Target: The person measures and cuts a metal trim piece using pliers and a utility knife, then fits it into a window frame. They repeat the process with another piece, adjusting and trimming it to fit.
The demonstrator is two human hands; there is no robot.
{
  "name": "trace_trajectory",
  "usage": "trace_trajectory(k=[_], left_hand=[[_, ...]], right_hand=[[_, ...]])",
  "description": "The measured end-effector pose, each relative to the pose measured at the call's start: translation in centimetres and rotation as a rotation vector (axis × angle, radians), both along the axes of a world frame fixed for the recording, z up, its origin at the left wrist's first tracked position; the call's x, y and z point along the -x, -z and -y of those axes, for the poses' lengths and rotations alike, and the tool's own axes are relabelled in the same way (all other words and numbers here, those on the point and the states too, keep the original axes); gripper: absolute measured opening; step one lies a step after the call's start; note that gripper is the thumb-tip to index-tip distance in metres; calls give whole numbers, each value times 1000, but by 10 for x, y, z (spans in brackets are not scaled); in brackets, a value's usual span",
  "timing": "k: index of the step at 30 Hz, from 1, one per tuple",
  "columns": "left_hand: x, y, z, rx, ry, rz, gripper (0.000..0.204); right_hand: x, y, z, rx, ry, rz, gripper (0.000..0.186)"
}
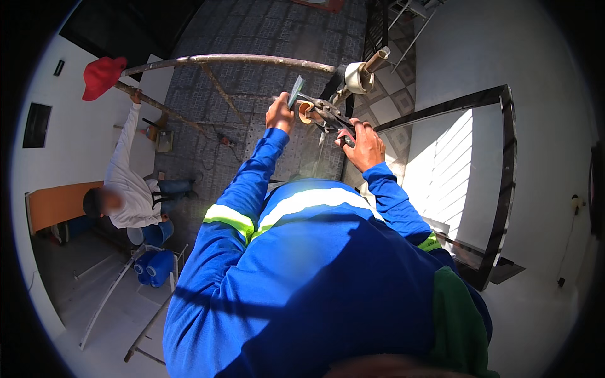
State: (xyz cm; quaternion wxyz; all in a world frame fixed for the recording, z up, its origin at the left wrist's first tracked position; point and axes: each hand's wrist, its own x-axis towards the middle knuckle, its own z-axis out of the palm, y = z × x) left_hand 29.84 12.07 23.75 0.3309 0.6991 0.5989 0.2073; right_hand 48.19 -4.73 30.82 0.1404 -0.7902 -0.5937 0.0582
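Judge pliers [329, 114] at one o'clock stiff, best held by red handle [345, 137], noting right hand [367, 146] gripping there, left hand [279, 114] gripping pale strip [295, 91].

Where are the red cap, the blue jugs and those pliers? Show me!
Red cap [103, 79]: head view, on its red fabric.
Blue jugs [163, 267]: head view, on the right-hand jug's side.
Pliers [331, 115]: head view, on the dark metal body.
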Motion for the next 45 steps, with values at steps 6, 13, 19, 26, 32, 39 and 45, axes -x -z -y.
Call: trace_trajectory(k=[6, 13, 19, 26, 32, 39, 45], left_hand=[[0, 0, 2, -40, -29, -2, 21], [0, 6, -1, -84, -31, 3, 18], [-3, 8, -1, -72, -27, -9, 20], [-2, 4, -1, -60, -20, 2, 21], [-3, 3, -1, -51, -21, 7, 22], [-4, 15, 1, -122, 12, 29, 25], [-2, 39, 14, -276, 36, 94, 23]], right_hand=[[3, -9, -2, 26, -3, -35, 67], [0, -9, -3, 3, -18, 88, 69], [1, -6, -4, -1, -9, 42, 69], [1, -14, -5, 2, -15, 20, 67], [0, -16, -7, 31, -15, -35, 65], [-30, -35, -24, 268, -112, -435, 55], [-47, -63, -35, 240, -229, 139, 46]])
